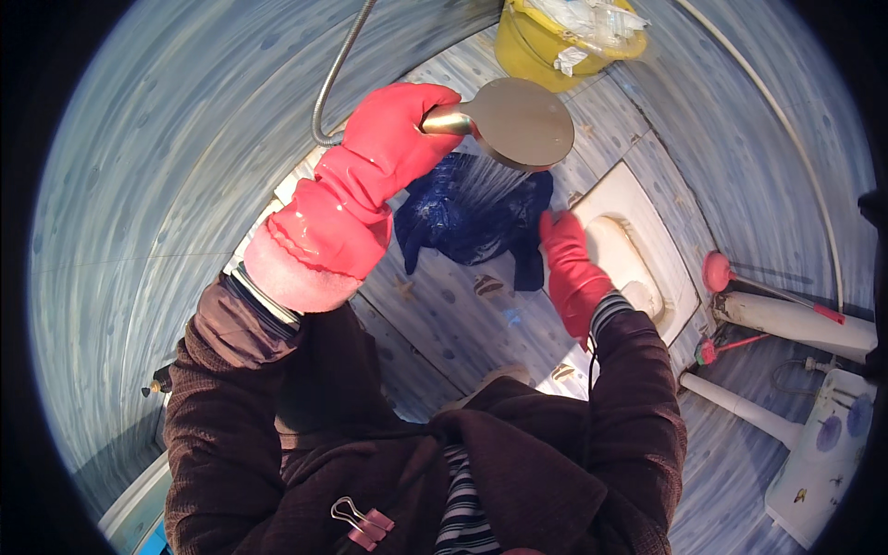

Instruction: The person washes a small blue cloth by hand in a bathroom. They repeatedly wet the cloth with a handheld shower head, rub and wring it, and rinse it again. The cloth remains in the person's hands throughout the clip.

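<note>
My left hand [393,139], in a long red rubber glove with a pink cuff, is closed round the handle of a shower head [523,125]. Its round grey face is tilted downward, and thin streams of water fall from it. They land on a dark blue, shiny wet garment [467,217] spread in loose folds over the tiles. On the right, my right hand [572,268], gloved in red too, has its fingers closed at the garment's right edge; the fingertips are partly hidden. A metal hose [338,83] runs upward beside my left glove.
A white squat toilet [680,240] is set in the floor right of my right hand. Beyond stands a yellow bucket [527,51] with white crumpled waste. A red plunger [717,271], a red-handled brush [708,351], pale pipes [786,319] and a cistern [814,472] are at right.
</note>
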Demonstrator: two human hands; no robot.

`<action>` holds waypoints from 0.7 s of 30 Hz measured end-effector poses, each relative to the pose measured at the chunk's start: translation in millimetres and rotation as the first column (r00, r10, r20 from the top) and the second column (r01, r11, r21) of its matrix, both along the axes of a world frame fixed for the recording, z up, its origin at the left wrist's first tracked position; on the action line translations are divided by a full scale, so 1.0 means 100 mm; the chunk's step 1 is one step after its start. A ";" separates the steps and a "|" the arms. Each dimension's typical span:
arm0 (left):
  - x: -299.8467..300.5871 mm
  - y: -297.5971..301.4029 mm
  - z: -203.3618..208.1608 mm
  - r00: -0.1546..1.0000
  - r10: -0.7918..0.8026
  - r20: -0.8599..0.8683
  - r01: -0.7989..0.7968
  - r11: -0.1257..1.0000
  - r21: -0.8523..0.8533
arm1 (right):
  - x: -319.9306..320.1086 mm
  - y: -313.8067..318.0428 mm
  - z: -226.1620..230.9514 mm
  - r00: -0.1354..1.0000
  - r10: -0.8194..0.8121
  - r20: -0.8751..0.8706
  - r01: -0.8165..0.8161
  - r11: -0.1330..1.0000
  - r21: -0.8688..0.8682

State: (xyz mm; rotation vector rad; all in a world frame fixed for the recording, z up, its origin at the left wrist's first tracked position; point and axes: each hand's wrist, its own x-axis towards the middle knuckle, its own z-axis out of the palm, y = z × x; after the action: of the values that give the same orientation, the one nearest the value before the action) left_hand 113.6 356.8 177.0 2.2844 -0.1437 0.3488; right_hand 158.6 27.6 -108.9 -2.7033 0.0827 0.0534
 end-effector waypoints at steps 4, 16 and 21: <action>-0.02 -0.05 0.01 0.994 -0.033 -0.101 0.037 0.998 0.042 | -0.17 0.29 -0.03 0.948 0.268 -0.171 -0.290 0.949 -0.122; -0.05 -0.05 0.03 1.000 0.026 -0.015 -0.027 0.998 -0.052 | 0.92 -0.26 0.88 0.464 0.741 -0.486 -0.547 0.671 0.500; -0.05 -0.07 0.05 1.000 -0.014 -0.016 0.013 0.999 -0.036 | 0.84 -0.40 0.22 0.792 0.163 -0.588 0.036 0.949 0.313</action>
State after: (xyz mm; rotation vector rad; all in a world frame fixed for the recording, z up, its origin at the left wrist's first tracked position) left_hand 108.2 350.0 182.3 2.2495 -0.1436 0.3236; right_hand 243.0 -12.6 -86.8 -2.2653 0.1587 0.8905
